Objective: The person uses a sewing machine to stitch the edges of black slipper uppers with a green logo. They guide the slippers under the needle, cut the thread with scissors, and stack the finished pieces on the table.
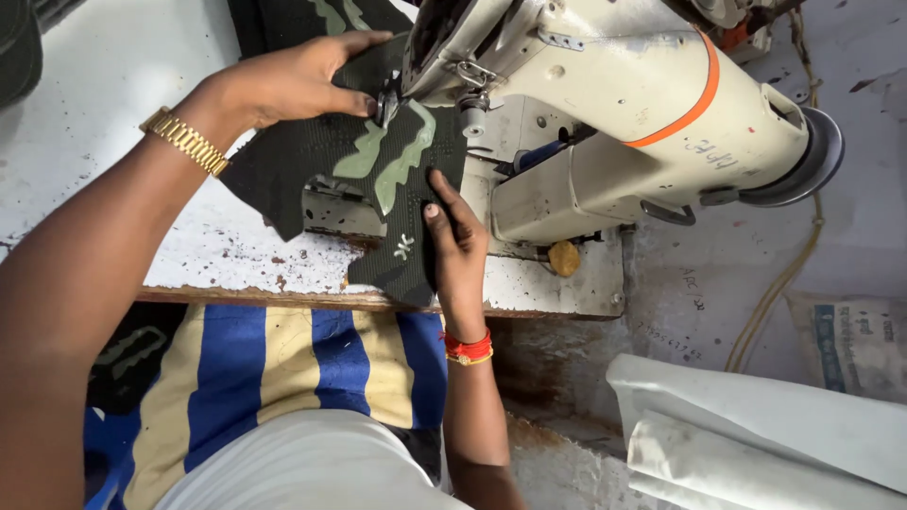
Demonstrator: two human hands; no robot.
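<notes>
Now I sew: my left hand and right hand, both spread flat, press the camouflage fabric piece beside the sewing machine needle; I think turning it slowly comes next.

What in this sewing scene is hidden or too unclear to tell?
Head view:
- Needle: hidden behind the left hand and the sewing machine head.
- Dark camouflage fabric: its far end passes under the machine.
- Machine top: cut off by the frame's upper edge.
- Small white mark on the fabric: too small to make out.
- Right hand: its palm faces down, unseen.
</notes>
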